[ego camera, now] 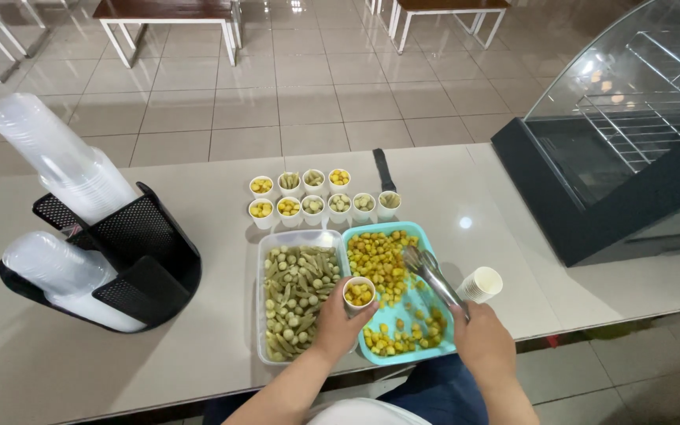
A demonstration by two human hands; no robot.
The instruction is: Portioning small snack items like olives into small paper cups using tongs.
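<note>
My left hand (334, 324) holds a small white paper cup (359, 293) with yellow pieces in it, just above the seam between two trays. My right hand (478, 340) grips metal tongs (428, 271) whose tips rest over the yellow food in the turquoise tray (353, 235). Beside it on the left stands a clear tray (263, 260) of green okra pieces. A stack of empty paper cups (481, 284) lies on its side right of the turquoise tray.
Two rows of several filled small cups (312, 197) stand behind the trays, with a dark flat tool (382, 169) beside them. A black mesh holder (131, 252) with stacks of clear plastic cups sits at the left. A glass display case (623, 134) occupies the right.
</note>
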